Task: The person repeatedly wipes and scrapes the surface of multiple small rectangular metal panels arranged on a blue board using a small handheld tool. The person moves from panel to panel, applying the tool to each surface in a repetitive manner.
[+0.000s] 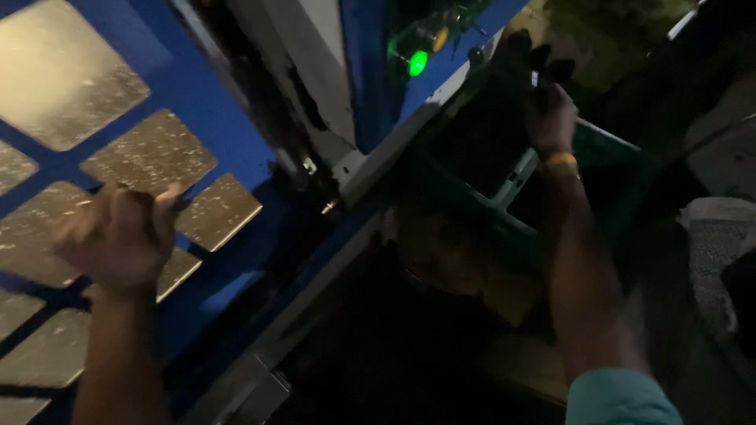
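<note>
Two bare hands at a blue machine guard and a dark green part, seen in dim light.

Left hand (118, 236) raised before the blue lattice guard (197, 102), its grip curled into a near fist on a thin dark bar of that guard, between panes of speckled mesh (150, 153); centre, a green indicator lamp (417, 63) glows on the machine; right hand (551, 118), a yellow band (561, 160) at the wrist, rests its grip on the upper edge of a dark green frame (504, 189); how far its fingers close cannot be told; teal sleeve (618, 397) at lower right.

a blue barred panel (197, 94) with dusty panes stands tilted left; a dark green crate (606, 149) sits upper right.
</note>
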